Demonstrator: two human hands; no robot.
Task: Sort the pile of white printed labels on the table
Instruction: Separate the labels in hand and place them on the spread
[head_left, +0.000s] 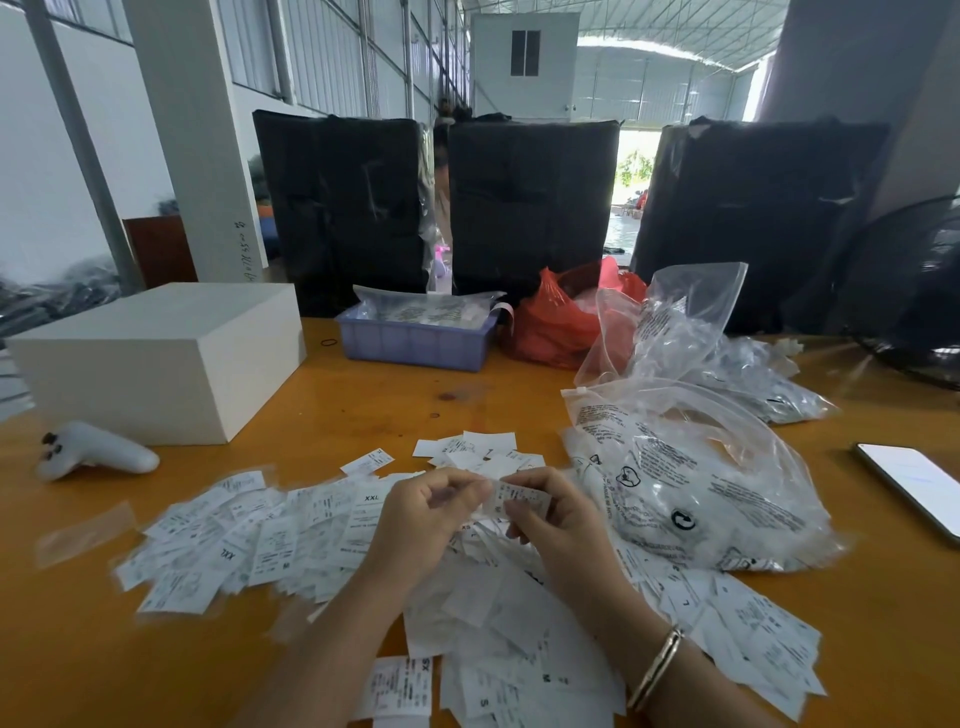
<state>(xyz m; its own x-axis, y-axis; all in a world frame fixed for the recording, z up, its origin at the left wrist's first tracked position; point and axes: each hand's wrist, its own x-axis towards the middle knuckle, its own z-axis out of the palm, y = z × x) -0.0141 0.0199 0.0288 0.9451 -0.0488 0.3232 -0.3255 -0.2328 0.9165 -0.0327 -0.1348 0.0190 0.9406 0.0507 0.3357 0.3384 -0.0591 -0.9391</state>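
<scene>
A wide pile of white printed labels (249, 540) covers the near part of the wooden table (363, 400), with sizes such as XXL, L and S printed on them. A smaller separate group of labels (475, 449) lies just beyond my hands. My left hand (421, 519) and my right hand (556, 514) meet above the pile. Both pinch one white label (519, 496) between fingers and thumbs. A gold bracelet (655, 667) is on my right wrist.
Clear printed plastic bags (691, 483) lie at the right. A phone (914, 483) lies near the right edge. A white box (161, 358) and a white controller (96, 452) stand at the left. Behind are a purple tray (415, 343), a red bag (561, 317) and black bundles (530, 208).
</scene>
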